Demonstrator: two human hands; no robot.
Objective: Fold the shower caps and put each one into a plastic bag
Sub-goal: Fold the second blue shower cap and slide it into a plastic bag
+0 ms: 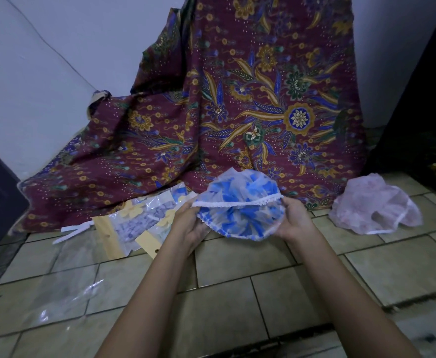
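A blue-and-white patterned shower cap (240, 205) with a white lace elastic rim is held up above the tiled floor between both hands. My left hand (188, 226) grips its left edge and my right hand (293, 220) grips its right edge, so the rim is stretched straight across. A pink translucent shower cap (374, 208) lies crumpled on the floor to the right. Packaged shower caps in plastic bags with yellow flower cards (139, 220) lie on the floor to the left. An empty clear plastic bag (64, 293) lies flat at the lower left.
A maroon batik cloth (237, 104) with blue and gold flowers hangs behind and spreads onto the floor. White paper strips (69, 232) lie near the packaged bags. A dark panel stands at the left edge, a dark area at the right.
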